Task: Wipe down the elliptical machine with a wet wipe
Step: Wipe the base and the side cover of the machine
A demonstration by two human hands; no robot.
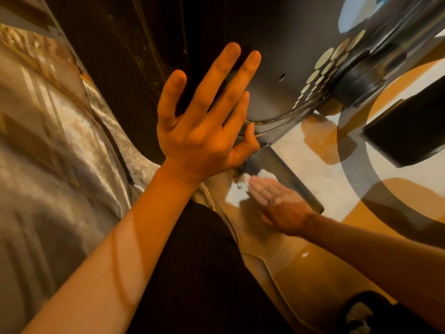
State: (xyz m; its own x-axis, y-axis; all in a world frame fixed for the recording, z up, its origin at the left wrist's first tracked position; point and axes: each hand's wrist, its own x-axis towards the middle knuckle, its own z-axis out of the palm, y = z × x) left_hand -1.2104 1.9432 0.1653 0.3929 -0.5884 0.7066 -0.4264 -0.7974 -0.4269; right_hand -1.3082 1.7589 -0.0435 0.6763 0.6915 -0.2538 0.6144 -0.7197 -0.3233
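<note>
**A:** Where do we have the wet wipe (234,195) just now?

**B:** On the base bar (286,166) of the elliptical machine (301,32), at the bar's end nearest the flywheel housing (277,68). Our right hand (281,206) lies flat on it with straight fingers, pressing and not clutching. White shows on either side of the fingertips.

**A:** And which way does the bar run from there?

**B:** Its long axis leads away from the housing, back under our right palm and past the wrist side. So the unwiped length lies behind the wipe, toward our own forearm. We judge the next stroke should be a pull along the bar, not a push across it.

**A:** Is our left hand (202,131) any use for that?

**B:** It's well above the bar, fingers spread wide and holding nothing, set against the housing with the thumb down by the housing's lower rim. It looks like a brace, though we cannot tell how firmly it bears. The right hand is plainly nearer the bar, so the wiping falls to it.

**A:** Anything in the way?

**B:** The dark pedal (409,126) hangs well off to the far side of the bar, apart from it. The patterned floor (325,165) lies beside the bar. We should keep the wipe from sliding off the bar's edge onto it.
</note>
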